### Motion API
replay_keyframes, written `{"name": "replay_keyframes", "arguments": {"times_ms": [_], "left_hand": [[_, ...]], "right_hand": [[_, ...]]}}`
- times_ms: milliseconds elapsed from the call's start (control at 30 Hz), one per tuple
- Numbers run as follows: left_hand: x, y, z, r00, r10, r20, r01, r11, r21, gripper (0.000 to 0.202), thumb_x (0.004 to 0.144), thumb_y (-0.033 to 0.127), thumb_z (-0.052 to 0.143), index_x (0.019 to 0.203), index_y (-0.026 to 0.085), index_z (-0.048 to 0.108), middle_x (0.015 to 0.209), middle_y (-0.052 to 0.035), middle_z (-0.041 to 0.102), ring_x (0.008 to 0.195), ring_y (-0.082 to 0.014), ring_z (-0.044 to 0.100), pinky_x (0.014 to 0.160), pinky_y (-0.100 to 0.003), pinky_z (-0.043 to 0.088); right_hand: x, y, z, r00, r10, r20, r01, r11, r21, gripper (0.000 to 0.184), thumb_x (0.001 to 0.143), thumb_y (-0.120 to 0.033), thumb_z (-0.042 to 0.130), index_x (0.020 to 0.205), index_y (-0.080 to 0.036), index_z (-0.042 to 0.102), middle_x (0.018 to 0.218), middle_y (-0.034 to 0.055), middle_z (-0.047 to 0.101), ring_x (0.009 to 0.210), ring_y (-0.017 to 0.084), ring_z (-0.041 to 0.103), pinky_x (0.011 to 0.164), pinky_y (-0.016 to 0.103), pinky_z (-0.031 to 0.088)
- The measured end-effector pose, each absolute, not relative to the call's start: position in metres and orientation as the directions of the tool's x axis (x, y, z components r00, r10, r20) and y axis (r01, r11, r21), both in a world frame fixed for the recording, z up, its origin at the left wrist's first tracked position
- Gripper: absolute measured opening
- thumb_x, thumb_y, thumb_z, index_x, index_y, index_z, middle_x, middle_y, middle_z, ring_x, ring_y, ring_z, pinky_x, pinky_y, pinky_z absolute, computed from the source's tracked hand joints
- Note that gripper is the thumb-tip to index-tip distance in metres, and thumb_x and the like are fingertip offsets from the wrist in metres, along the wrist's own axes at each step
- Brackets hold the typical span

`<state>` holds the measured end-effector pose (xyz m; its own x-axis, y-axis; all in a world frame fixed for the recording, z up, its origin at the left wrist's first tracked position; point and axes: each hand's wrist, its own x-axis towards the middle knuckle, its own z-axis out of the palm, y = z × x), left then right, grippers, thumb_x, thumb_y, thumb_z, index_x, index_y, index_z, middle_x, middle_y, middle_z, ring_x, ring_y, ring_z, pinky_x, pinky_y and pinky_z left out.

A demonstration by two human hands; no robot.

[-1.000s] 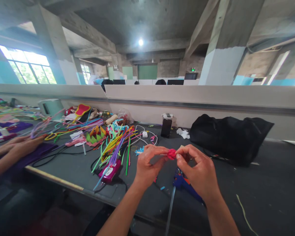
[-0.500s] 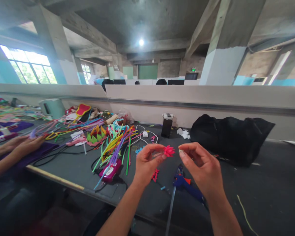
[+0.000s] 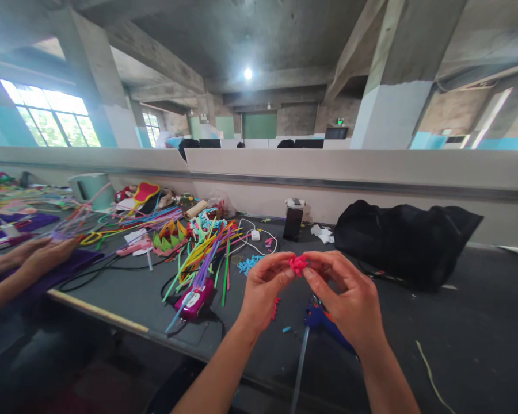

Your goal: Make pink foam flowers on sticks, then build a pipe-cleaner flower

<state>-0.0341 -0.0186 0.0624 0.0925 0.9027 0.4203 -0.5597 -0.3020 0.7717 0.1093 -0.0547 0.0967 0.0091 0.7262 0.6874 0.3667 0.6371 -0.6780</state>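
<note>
A small pink flower (image 3: 298, 264), apparently of fuzzy chenille stems, is raised above the dark table between my two hands. My left hand (image 3: 265, 287) pinches its left side between thumb and fingertips. From the right, my right hand (image 3: 349, 296) has its thumb and fingertips closed at the flower's other side, touching it; anything small inside that pinch is hidden. Beneath my right hand lies a blue glue gun (image 3: 322, 322), partly covered, with a clear glue stick (image 3: 301, 368) reaching toward the table's front edge. More pink pieces (image 3: 275, 309) show beside my left wrist.
Colourful chenille stems (image 3: 207, 253) lie in a heap at left, by a magenta device (image 3: 194, 299). Blue pieces (image 3: 248, 264), a phone (image 3: 292, 224) and a black bag (image 3: 406, 244) sit farther back. Another person's hands (image 3: 47, 253) work at far left.
My right hand has moved left, from apart to touching the pink flower. The pale bit seen in its fingertips is now out of sight. The flower has turned slightly.
</note>
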Motion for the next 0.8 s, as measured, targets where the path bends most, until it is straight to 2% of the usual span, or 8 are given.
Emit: {"name": "replay_keyframes", "arguments": {"times_ms": [133,367,600,700,800], "left_hand": [[-0.0326,-0.0205,0.0619,0.091,0.898,0.43,-0.527,-0.323,0.786,0.027,0.075,0.019,0.077,0.102,0.024,0.075,0.089,-0.0018,0.075,0.08,-0.0122,0.066,0.078,-0.023,0.053],[-0.0327,-0.0258,0.0641,0.066,0.874,0.482,-0.435,-0.409,0.802,0.025,0.083,0.023,0.07,0.108,0.025,0.074,0.1,-0.0041,0.075,0.088,-0.0151,0.068,0.083,-0.026,0.054],[-0.0299,-0.0278,0.0663,0.024,0.86,0.51,-0.343,-0.472,0.812,0.024,0.081,0.026,0.072,0.105,0.023,0.075,0.103,-0.006,0.075,0.086,-0.0175,0.069,0.077,-0.028,0.057],[-0.0298,-0.0276,0.067,0.032,0.848,0.529,-0.333,-0.49,0.805,0.022,0.081,0.025,0.072,0.103,0.024,0.075,0.103,-0.0052,0.075,0.086,-0.0172,0.069,0.074,-0.027,0.058],[-0.0315,-0.0267,0.0671,0.031,0.848,0.529,-0.325,-0.492,0.808,0.022,0.081,0.025,0.072,0.103,0.025,0.075,0.099,-0.0043,0.075,0.082,-0.0159,0.069,0.074,-0.026,0.057]], "right_hand": [[0.1083,-0.0547,0.098,0.013,0.694,0.72,0.418,0.65,-0.634,0.016,0.09,-0.025,0.061,0.103,-0.025,0.069,0.09,0.0017,0.066,0.078,0.014,0.062,0.07,0.027,0.053],[0.1094,-0.0538,0.0956,0.023,0.634,0.773,0.513,0.656,-0.553,0.018,0.091,-0.024,0.058,0.105,-0.024,0.069,0.09,0.0021,0.067,0.076,0.014,0.062,0.067,0.027,0.052],[0.108,-0.0502,0.0931,0.006,0.573,0.82,0.616,0.644,-0.454,0.019,0.092,-0.023,0.056,0.105,-0.024,0.069,0.091,0.0029,0.066,0.067,0.013,0.059,0.064,0.027,0.051],[0.1079,-0.051,0.0938,0.002,0.586,0.81,0.6,0.648,-0.47,0.019,0.091,-0.023,0.057,0.105,-0.024,0.07,0.091,0.0028,0.067,0.068,0.013,0.059,0.064,0.027,0.051],[0.1101,-0.0533,0.0957,0.018,0.65,0.759,0.534,0.636,-0.557,0.018,0.091,-0.025,0.057,0.103,-0.024,0.07,0.09,0.002,0.068,0.073,0.014,0.062,0.067,0.027,0.051]]}}
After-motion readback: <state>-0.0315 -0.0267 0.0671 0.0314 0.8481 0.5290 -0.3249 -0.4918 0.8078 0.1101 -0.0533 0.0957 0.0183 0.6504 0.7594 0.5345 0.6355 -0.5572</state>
